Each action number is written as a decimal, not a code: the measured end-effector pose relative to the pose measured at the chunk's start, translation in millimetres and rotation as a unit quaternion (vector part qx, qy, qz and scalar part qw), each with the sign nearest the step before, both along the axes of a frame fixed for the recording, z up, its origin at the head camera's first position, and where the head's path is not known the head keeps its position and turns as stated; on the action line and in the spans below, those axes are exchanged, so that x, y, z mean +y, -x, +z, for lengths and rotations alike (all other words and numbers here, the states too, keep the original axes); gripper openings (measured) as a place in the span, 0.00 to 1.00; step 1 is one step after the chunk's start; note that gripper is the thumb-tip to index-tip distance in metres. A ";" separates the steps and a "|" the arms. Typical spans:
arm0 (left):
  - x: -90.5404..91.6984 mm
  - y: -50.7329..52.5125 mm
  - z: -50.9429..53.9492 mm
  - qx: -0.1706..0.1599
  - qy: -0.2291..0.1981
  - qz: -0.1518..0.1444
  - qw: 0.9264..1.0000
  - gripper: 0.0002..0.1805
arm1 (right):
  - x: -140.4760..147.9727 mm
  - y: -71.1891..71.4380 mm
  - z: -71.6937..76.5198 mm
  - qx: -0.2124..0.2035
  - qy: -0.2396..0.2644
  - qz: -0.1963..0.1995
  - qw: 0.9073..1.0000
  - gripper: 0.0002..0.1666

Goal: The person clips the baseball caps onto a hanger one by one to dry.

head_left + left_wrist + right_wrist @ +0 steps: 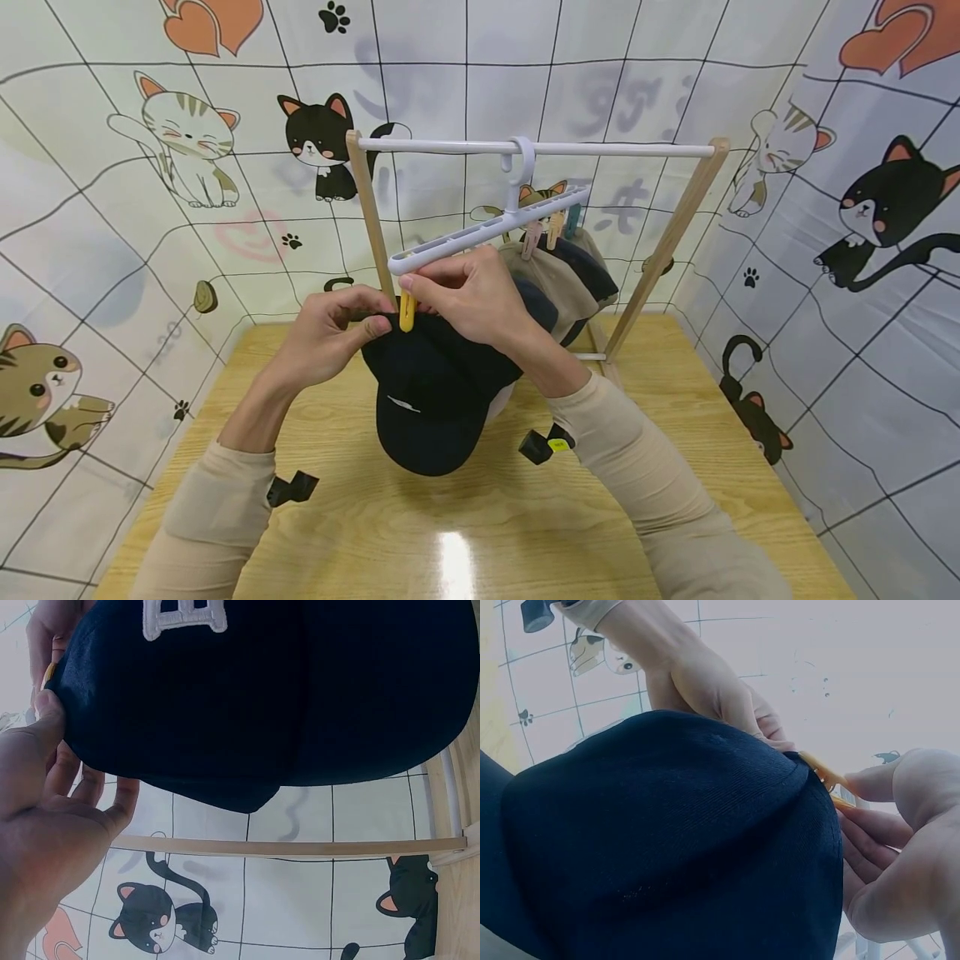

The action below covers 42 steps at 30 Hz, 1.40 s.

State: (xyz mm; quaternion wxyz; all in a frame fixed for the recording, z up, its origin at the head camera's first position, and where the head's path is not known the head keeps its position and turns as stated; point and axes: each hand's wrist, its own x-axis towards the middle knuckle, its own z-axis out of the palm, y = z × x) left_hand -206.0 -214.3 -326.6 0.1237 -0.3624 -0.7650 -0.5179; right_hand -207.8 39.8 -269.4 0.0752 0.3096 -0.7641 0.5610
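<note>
A dark baseball cap hangs below the left end of a pale lavender clip hanger. Its brim points down, and a white embroidered letter shows in the left wrist view. At the cap's upper edge, my left hand pinches the fabric between thumb and fingers. A yellow clothespin sits at that same edge, just right of the left fingertips. My right hand pinches its handles, and in the right wrist view the clothespin's jaws meet the cap's edge.
The hanger hooks over a white rod on a wooden rack. Behind my right hand hang more caps, with a pink clothespin, a tan clothespin and a teal clothespin. A wooden table lies below.
</note>
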 end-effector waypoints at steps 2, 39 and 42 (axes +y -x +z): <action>0.2 0.7 -0.2 0.002 -0.001 0.001 1.000 0.13 | 0.3 -0.3 0.1 0.000 -0.002 -0.001 1.000 0.10; -3.1 -3.4 -5.3 0.023 0.003 0.056 0.998 0.13 | -1.6 -2.9 -3.1 -0.013 -0.040 0.003 0.999 0.15; -1.4 -7.2 -8.1 0.041 -0.006 0.089 0.995 0.15 | -2.6 -2.1 -4.4 -0.016 -0.044 0.003 0.999 0.16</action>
